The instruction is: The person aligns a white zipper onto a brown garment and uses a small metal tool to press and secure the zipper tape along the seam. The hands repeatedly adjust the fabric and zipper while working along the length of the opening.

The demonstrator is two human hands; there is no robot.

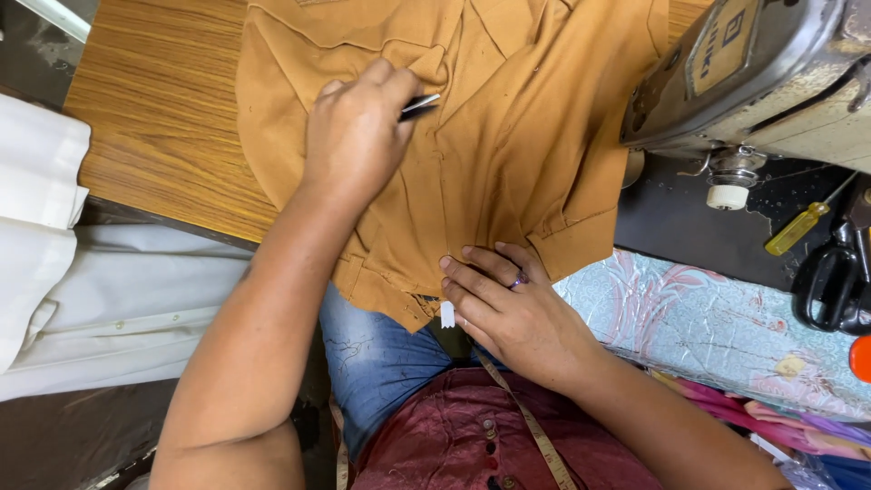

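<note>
A mustard-brown shirt [508, 118] lies spread over the wooden table [154, 109], its lower edge hanging toward my lap. My left hand [356, 136] rests on the shirt near its middle, closed on a small metal tool [419, 105] whose tip pokes out to the right. My right hand [513, 304] presses flat on the shirt's lower hem, fingers pointing left, a ring on one finger. A small white tag [447, 314] hangs from the hem just below those fingers.
A sewing machine [771, 82] stands at the upper right. A yellow-handled screwdriver [798, 227] and black scissors [830, 286] lie on its dark base. White cloth [100, 308] is piled at the left. A measuring tape [535, 436] hangs over my red shirt.
</note>
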